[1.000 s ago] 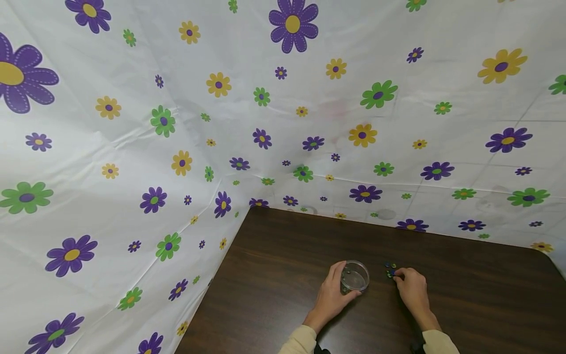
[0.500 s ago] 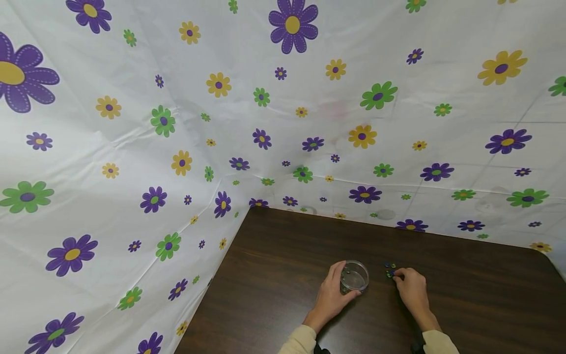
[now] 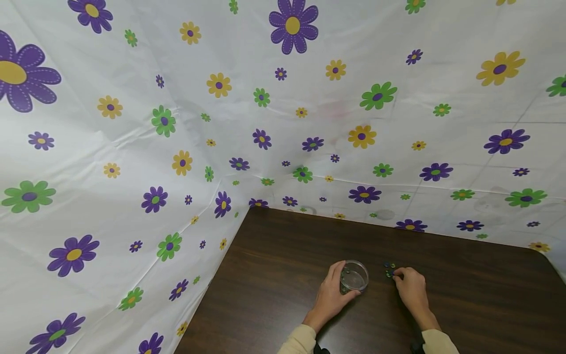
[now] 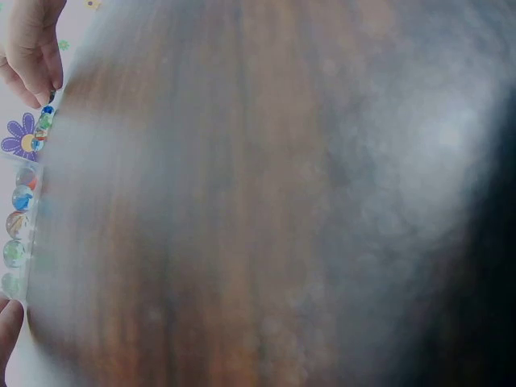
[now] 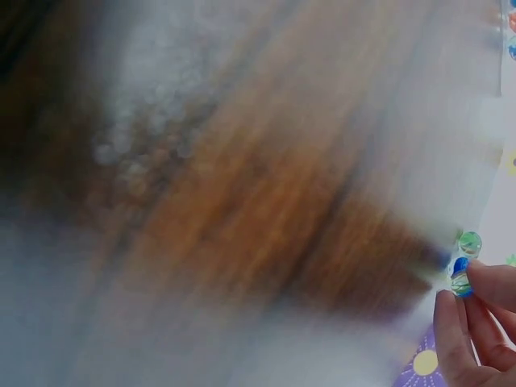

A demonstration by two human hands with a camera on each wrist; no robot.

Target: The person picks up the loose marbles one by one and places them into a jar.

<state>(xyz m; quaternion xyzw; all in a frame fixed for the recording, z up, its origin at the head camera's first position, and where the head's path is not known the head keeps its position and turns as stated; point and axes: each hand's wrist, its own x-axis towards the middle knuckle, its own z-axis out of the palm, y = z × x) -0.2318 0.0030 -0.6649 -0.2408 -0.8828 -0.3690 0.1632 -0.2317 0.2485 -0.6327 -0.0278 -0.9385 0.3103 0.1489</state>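
1. Left hand (image 3: 331, 291) has its fingers and thumb curled round a clear, round, plastic-looking container (image 3: 366, 281) that sits upright on the dark brown wood-grain table (image 3: 486, 285), closer to the table's left edge than its right and well apart from the far edge.
2. Inside it, multicoloured glass-looking marbles (image 4: 16, 226) show through the wall in the left wrist view. Can't get a proper count, sorry.
3. Right hand (image 3: 412, 290) has thumb and fingers pinching a small blue, white and green glass-looking marble (image 5: 461, 284). It's on the right-edge side of the container, with a few loose blue and green marbles (image 3: 388, 274) bunched just beside the fingertips.
4. Handling, my guess: the marbles are hard, light and slick, so they'd squirt away from a sloppy pinch. Grab each across its middle, two sides.
5. The container looks stiff, light and maybe crackable. I'd hold it low round the side wall, no squeezing.
6. Tabletop looks flat and smooth with a bit of shine, so rolling's a risk imo.
7. Room: a white sheet (image 3: 274, 118) with purple, yellow and green flowers hangs behind the far and left edges. Cream sleeves (image 3: 435, 342) on both arms.
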